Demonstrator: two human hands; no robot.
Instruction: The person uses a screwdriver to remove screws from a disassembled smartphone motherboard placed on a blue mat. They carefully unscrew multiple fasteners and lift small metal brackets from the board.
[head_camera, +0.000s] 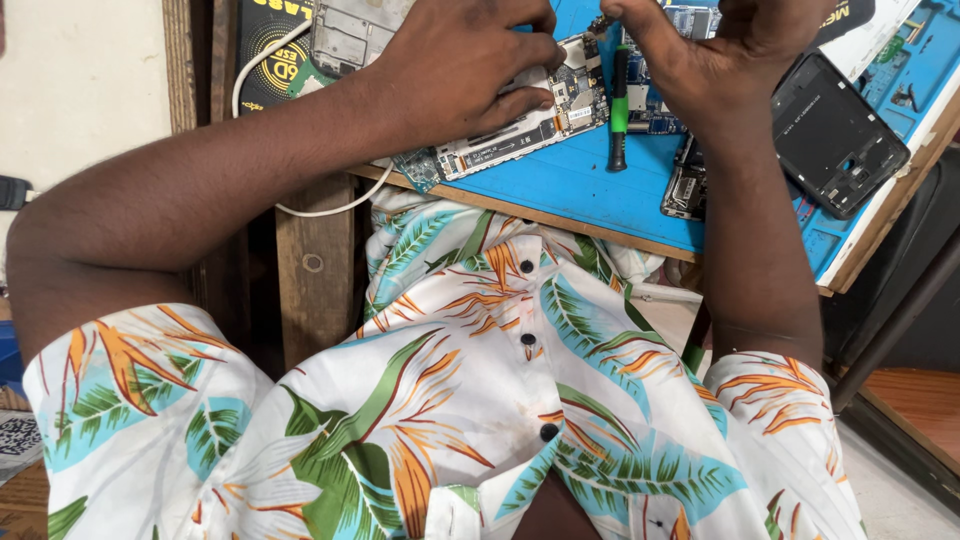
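Closest to the lens was the person's shirt (480, 400), a thin white fabric printed with green leaves and orange blooms, dark buttons down the front.

Past it, the left hand (460, 70) was pressed flat over a long circuit board (520, 115), fingers curled around its upper edge, pinning it near the front edge of the blue mat (590, 190). The right hand (730, 60) was pinched shut on something small at the board's far end; what it gripped I could not tell, since the fingertips hid it.

That board looked thin, rigid and crowded with little metal shields, one corner jutting past the mat's front edge. Too much downward pressure could flex or crack it, I judged, and a slip of the pinch might tear a tiny connector.

Just beside it lay a screwdriver (618, 110), green-and-black, round-handled and free to roll toward the front edge. Near the mat's right corner rested a black phone frame (835, 130), matte plastic. A white cable (320, 205) looped off the left edge and could snag an elbow.
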